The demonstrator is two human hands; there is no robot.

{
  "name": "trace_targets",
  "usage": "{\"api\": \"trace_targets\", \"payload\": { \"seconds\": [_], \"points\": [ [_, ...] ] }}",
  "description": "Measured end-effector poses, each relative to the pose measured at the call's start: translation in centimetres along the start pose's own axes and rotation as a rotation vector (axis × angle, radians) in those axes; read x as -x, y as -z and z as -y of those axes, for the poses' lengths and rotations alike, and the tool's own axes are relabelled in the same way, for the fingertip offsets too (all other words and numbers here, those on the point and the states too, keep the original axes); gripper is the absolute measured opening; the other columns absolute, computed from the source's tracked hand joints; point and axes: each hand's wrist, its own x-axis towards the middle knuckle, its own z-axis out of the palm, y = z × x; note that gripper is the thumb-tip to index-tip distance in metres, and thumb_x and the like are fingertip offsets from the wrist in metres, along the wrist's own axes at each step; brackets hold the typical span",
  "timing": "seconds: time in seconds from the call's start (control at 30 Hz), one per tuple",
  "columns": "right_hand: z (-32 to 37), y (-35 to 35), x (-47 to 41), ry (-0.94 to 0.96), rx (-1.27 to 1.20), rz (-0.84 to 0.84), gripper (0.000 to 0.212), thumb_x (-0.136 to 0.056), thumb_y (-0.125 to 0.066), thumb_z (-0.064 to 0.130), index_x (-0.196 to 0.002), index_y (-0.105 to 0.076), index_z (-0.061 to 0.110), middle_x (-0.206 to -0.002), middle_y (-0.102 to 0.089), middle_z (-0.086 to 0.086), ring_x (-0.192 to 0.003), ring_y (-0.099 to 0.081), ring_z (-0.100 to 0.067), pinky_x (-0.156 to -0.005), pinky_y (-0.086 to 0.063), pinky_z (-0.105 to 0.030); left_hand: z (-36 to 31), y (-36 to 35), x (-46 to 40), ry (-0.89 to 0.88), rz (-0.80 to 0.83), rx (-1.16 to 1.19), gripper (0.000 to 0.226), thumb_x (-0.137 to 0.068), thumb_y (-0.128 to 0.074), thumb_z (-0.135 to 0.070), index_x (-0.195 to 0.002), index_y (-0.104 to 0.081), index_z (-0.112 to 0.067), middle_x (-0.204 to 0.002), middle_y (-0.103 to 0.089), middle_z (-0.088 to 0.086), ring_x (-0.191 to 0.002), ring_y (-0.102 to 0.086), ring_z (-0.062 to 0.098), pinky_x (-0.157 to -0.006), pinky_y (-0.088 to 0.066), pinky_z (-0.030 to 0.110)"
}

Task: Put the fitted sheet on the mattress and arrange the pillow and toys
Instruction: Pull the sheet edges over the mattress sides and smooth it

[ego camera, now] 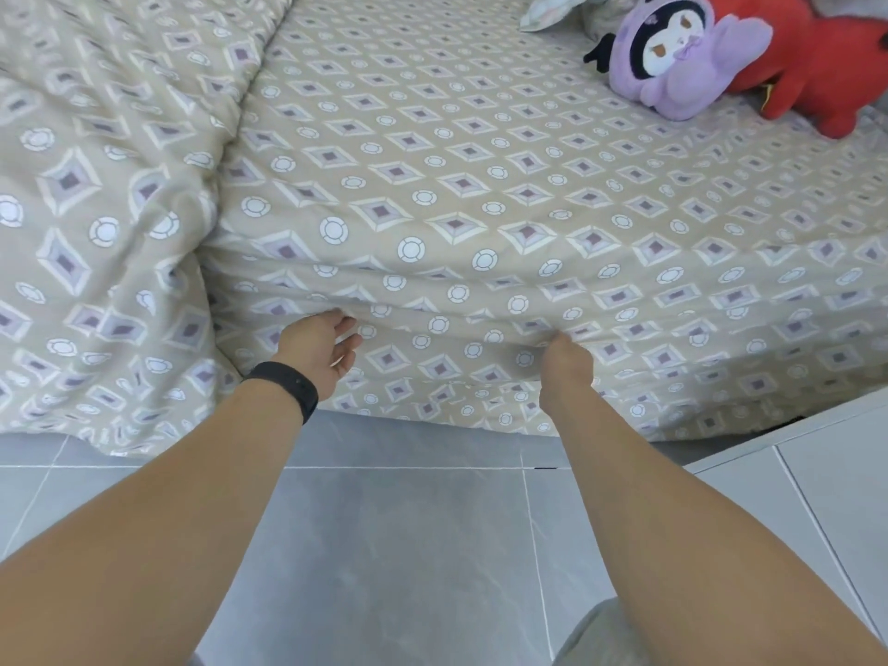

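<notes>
Grey stone-look floor tiles [394, 545] run up to the foot of a low bed, and a white cabinet top [826, 473] juts in at the right edge. Over the mattress lies the beige fitted sheet printed with mauve diamonds and white rings [456, 151], flat across the top and rumpled into folds down the near side, which suggests to me that this edge is not yet pulled snug.

Both arms reach for that side. The right hand [564, 360] has its fingers curled into a fold of the sheet, pinching the cloth, most likely to drag it down and under. The left hand [319, 350], with a black band on its wrist [288, 384], lies relaxed with straight fingers against the sheet, holding nothing, perhaps to smooth or steady it.

A thick quilt in the same print [96, 194] is heaped to the left, seemingly pushed aside. At the far right corner sit a lilac plush doll [682, 60], a red plush toy [817, 64] touching it, and a pale pillow corner [548, 12], not yet arranged by the look of it.

No containers are visible.
</notes>
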Motion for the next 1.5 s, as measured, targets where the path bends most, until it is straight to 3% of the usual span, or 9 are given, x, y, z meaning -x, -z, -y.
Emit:
{"api": "trace_targets", "payload": {
  "seconds": [0.23, 0.67, 0.77, 0.87, 0.97, 1.07, 1.17, 1.33, 1.5],
  "points": [
    [1.4, -4.4, 5.1, 0.309, 0.334, 0.200, 0.033, -0.092, -0.048, 0.028, -0.069, -0.062, 0.009, -0.068, -0.059, -0.003, -0.067, -0.055, -0.027, -0.060, -0.044, -0.031, 0.8, 1.7, -0.4, 0.025, -0.079, -0.202, 0.009, -0.099, -0.053, -0.022, -0.097, -0.060, -0.017, -0.084, -0.065, -0.003, -0.067, -0.058, 0.013, -0.054, -0.039, 0.022],
    [2.1, -5.2, 7.5, 0.790, 0.434, 0.124, 0.037, -0.093, -0.049, 0.028, -0.059, -0.042, 0.018, -0.051, -0.042, 0.003, -0.053, -0.040, -0.019, -0.053, -0.039, -0.036, 1.7, 0.9, 0.6, 0.094, -0.185, -0.189, 0.018, -0.098, -0.052, -0.022, -0.110, -0.065, -0.014, -0.086, -0.065, 0.000, -0.064, -0.055, 0.014, -0.051, -0.038, 0.023],
    [4.2, -4.2, 8.4, 1.124, 0.374, -0.005, 0.028, -0.093, -0.049, 0.026, -0.066, -0.049, 0.020, -0.059, -0.048, 0.005, -0.062, -0.044, -0.018, -0.058, -0.042, -0.036, 0.6, -1.6, 3.6, -0.199, -0.159, -0.305, 0.015, -0.090, -0.056, -0.024, -0.088, -0.060, -0.010, -0.087, -0.067, 0.007, -0.065, -0.055, 0.017, -0.057, -0.042, 0.027],
    [6.7, -3.4, 8.4, 1.367, 0.478, -0.130, 0.018, -0.090, -0.055, 0.024, -0.103, -0.068, 0.021, -0.102, -0.064, 0.006, -0.093, -0.052, -0.020, -0.083, -0.043, -0.035, -1.4, -3.4, 7.9, -0.997, -0.261, -0.572, 0.012, -0.084, -0.063, -0.023, -0.078, -0.056, -0.015, -0.077, -0.063, -0.005, -0.072, -0.055, 0.015, -0.065, -0.043, 0.030],
    [9.6, -3.2, 6.5, 1.467, 0.845, 0.066, 0.042, -0.089, -0.060, 0.040, -0.129, -0.060, 0.027, -0.136, -0.053, 0.007, -0.126, -0.045, -0.020, -0.105, -0.035, -0.039, -5.3, -4.4, 7.3, -1.579, -0.120, -1.034, 0.020, -0.081, -0.063, -0.026, -0.100, -0.064, -0.020, -0.107, -0.066, -0.006, -0.103, -0.059, 0.021, -0.087, -0.047, 0.041],
    [13.7, -2.4, 4.4, 1.444, 1.091, 0.304, 0.068, -0.086, -0.060, 0.065, -0.146, -0.047, 0.035, -0.155, -0.038, 0.008, -0.145, -0.027, -0.021, -0.119, -0.019, -0.040, -10.0, -4.4, 4.8, -1.357, 0.067, -1.541, 0.065, -0.084, -0.062, -0.049, -0.144, -0.042, -0.034, -0.159, -0.034, -0.005, -0.150, -0.022, 0.023, -0.119, -0.026, 0.048],
    [16.7, -1.8, 2.2, 1.291, 1.271, 0.493, 0.099, -0.075, -0.060, 0.082, -0.157, -0.023, 0.042, -0.166, -0.017, 0.012, -0.152, -0.011, -0.015, -0.123, -0.009, -0.034, -13.4, -3.6, 1.9, -1.117, 0.119, -1.952, 0.097, -0.082, -0.060, -0.064, -0.156, 0.000, -0.044, -0.168, 0.004, -0.005, -0.154, 0.010, 0.022, -0.125, 0.001, 0.043],
    [16.5, -2.9, 0.2, 1.313, 1.352, 0.547, 0.114, -0.073, -0.058, 0.085, -0.158, 0.005, 0.043, -0.167, 0.013, 0.015, -0.154, 0.012, -0.010, -0.125, 0.004, -0.038, -14.0, -3.4, -0.6, -1.137, 0.092, -2.013, 0.114, -0.083, -0.062, -0.063, -0.150, 0.028, -0.043, -0.165, 0.021, -0.006, -0.153, 0.016, 0.023, -0.124, 0.005, 0.045],
    [15.3, -3.3, -0.2, 1.424, 1.423, 0.428, 0.114, -0.078, -0.056, 0.077, -0.159, 0.012, 0.035, -0.167, 0.019, 0.008, -0.153, 0.018, -0.016, -0.125, 0.003, -0.043, -12.3, -2.2, -2.4, -1.329, 0.012, -1.960, 0.127, -0.072, -0.079, -0.050, -0.158, 0.013, -0.034, -0.168, 0.006, -0.001, -0.155, 0.002, 0.028, -0.123, -0.007, 0.052]
  ]
}}
